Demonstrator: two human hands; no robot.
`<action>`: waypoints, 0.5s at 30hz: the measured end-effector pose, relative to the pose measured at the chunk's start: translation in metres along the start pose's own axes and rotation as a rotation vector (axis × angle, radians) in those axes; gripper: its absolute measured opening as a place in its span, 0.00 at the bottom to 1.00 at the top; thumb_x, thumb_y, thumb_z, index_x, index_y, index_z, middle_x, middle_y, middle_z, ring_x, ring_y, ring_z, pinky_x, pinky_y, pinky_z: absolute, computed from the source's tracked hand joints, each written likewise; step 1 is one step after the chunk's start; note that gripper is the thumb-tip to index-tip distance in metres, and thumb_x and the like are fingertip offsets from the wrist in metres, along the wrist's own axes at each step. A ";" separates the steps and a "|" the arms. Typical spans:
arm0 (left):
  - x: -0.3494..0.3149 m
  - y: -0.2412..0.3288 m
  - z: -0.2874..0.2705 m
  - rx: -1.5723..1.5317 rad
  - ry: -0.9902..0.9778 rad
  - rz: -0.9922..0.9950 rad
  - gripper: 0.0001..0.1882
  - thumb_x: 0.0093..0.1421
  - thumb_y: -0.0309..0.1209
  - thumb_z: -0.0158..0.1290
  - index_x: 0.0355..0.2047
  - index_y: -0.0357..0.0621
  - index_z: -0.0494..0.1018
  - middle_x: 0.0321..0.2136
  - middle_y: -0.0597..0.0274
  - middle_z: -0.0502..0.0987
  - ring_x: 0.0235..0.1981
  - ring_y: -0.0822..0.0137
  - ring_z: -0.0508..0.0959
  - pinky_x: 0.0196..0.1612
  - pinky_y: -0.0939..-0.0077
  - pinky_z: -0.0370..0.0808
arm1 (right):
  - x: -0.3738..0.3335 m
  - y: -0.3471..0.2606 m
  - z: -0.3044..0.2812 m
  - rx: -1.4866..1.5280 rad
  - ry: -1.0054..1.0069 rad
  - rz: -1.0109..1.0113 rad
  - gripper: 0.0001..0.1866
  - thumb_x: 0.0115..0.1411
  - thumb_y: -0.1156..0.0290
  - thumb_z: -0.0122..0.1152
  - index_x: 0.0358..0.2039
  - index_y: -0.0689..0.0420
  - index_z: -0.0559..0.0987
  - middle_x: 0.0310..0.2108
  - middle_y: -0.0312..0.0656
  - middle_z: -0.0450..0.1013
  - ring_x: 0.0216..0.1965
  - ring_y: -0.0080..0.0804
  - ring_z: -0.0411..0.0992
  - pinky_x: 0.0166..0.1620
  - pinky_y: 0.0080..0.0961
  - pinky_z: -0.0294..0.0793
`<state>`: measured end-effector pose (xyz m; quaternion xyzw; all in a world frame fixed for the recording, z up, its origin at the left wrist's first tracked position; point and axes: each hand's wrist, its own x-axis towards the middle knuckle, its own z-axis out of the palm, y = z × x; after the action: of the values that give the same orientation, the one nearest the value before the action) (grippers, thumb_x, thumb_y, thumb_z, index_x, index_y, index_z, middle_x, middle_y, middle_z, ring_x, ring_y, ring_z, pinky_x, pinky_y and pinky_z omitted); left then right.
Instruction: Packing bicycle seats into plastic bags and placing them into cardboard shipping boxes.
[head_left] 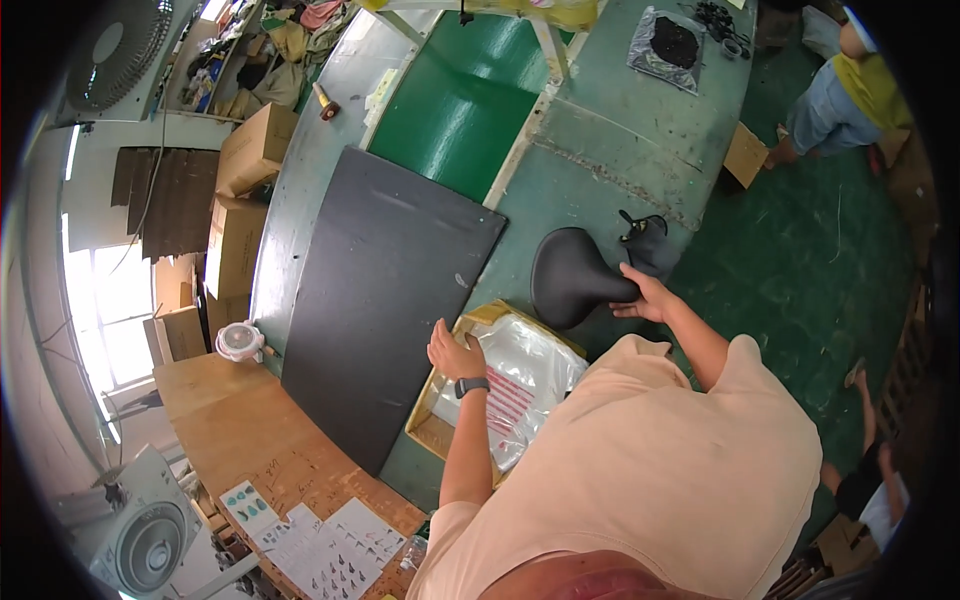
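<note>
A black bicycle saddle (570, 278) lies on the green worktable with its broad end away from me. My right hand (648, 298) is closed around its narrow nose. Just beyond it sits a second black item (648, 245) with a metal fitting, perhaps another saddle; part of it is hidden. My left hand (453, 352), a dark watch on its wrist, is over the far left edge of a yellow-edged cardboard box (428, 432). Its fingers are stretched and the thumb stands apart, holding nothing. Clear plastic bags (515, 385) with red print fill the box.
A large dark board (390, 255) lies left of the box, beside a green conveyor belt (455, 95). A hammer (326, 103) rests farther off. Printed sheets (340, 550) cover a wooden table at lower left. Other people (840, 95) sit at the right.
</note>
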<state>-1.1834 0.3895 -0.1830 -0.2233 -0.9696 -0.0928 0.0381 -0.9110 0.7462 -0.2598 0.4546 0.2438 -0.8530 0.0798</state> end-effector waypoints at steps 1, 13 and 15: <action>-0.015 0.017 -0.002 0.031 0.101 0.036 0.38 0.54 0.34 0.68 0.66 0.42 0.71 0.66 0.51 0.75 0.68 0.47 0.72 0.71 0.49 0.67 | -0.012 0.008 -0.015 -0.008 -0.061 0.056 0.28 0.63 0.41 0.73 0.50 0.52 0.81 0.40 0.39 0.79 0.37 0.32 0.81 0.47 0.39 0.87; -0.108 0.033 0.085 -0.242 -0.528 -0.321 0.22 0.66 0.51 0.63 0.43 0.45 0.83 0.38 0.53 0.88 0.42 0.49 0.87 0.47 0.55 0.81 | -0.010 0.049 -0.011 -1.453 0.406 -0.621 0.56 0.51 0.58 0.82 0.75 0.52 0.59 0.57 0.62 0.75 0.53 0.66 0.79 0.56 0.54 0.81; -0.118 -0.002 0.109 -0.279 -0.508 -0.333 0.21 0.67 0.51 0.62 0.42 0.44 0.83 0.38 0.51 0.88 0.42 0.48 0.87 0.47 0.54 0.81 | -0.002 0.053 -0.002 -1.497 0.302 -0.770 0.58 0.53 0.52 0.80 0.78 0.53 0.57 0.47 0.59 0.80 0.43 0.58 0.84 0.44 0.49 0.85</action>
<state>-1.0822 0.3590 -0.3039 -0.0808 -0.9492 -0.1708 -0.2516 -0.8892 0.7015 -0.2775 0.2765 0.8884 -0.3651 0.0305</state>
